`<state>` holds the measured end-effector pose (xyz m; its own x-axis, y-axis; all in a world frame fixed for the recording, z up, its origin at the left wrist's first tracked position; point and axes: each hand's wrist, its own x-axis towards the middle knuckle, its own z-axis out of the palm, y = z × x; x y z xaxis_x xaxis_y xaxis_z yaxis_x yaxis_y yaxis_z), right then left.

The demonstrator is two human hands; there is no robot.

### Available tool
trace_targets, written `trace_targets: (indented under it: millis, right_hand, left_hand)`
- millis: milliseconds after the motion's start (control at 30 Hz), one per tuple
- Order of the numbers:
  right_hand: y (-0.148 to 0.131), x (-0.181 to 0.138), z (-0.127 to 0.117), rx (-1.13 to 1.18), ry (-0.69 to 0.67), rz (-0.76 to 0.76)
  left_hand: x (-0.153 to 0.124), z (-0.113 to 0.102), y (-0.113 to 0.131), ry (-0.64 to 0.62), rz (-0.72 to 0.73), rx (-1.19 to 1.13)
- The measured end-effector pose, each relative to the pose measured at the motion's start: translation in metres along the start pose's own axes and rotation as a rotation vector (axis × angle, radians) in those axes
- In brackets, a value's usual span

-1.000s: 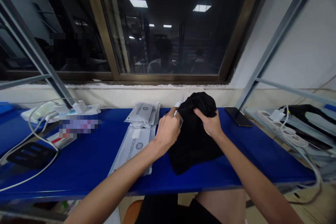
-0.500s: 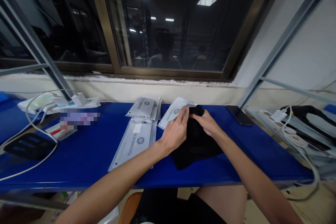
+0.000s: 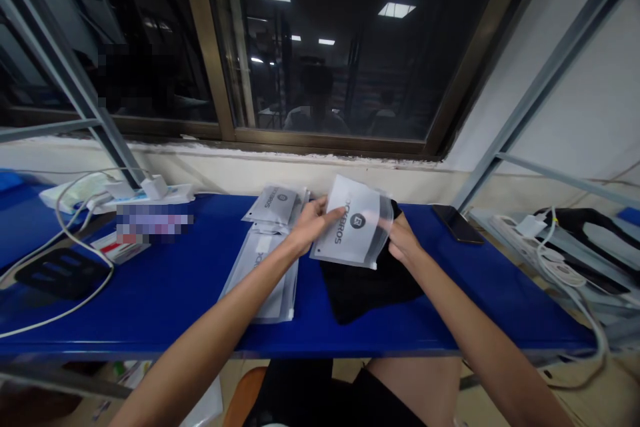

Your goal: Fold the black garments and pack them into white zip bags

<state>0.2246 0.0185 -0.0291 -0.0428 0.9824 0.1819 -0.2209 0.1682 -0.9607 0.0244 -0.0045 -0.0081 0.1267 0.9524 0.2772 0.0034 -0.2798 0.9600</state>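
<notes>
A small frosted zip pouch (image 3: 345,230) with grey lettering and a round logo is raised over the table. My left hand (image 3: 313,220) is closed on its left edge, thumb on the front. At the pouch's clear right edge is my right hand (image 3: 403,238), closed, its fingertips partly behind the plastic. Black cloth (image 3: 360,293) lies under the pouch and rises to my right hand, which appears to grip it; the pouch hides part of that grip.
Left of the pouch, small pouches (image 3: 273,203) lie above a larger one (image 3: 275,287) on the blue table (image 3: 175,293). A phone (image 3: 457,223) is at the back right. Power strips (image 3: 150,193) with white cables, a box (image 3: 123,247) and a black slotted object (image 3: 60,273) sit around.
My left hand has left the black cloth and lifted the small pouch from behind it, bringing it in front of my right hand. My right hand has shifted slightly to the right and down.
</notes>
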Motion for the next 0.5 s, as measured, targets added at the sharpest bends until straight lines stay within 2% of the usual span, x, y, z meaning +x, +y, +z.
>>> trace_targets:
  millis: [67,167,367,500]
  right_hand:
    - [0.001,-0.001,0.001,-0.031,0.070,-0.043]
    - [-0.002,-0.003,0.002,-0.035,0.126,-0.090]
    - [0.010,-0.008,0.002,-0.034,-0.047,-0.043]
    - [0.013,-0.010,0.007,-0.003,-0.076,-0.028]
  left_hand:
    - [-0.001,0.005,-0.004,-0.156,-0.093,-0.161]
    - [-0.008,0.014,-0.009,-0.207,-0.071,-0.219]
    - [-0.016,0.022,-0.024,-0.291,-0.109,-0.153]
    - [-0.013,0.017,-0.020,-0.253,-0.160,-0.173]
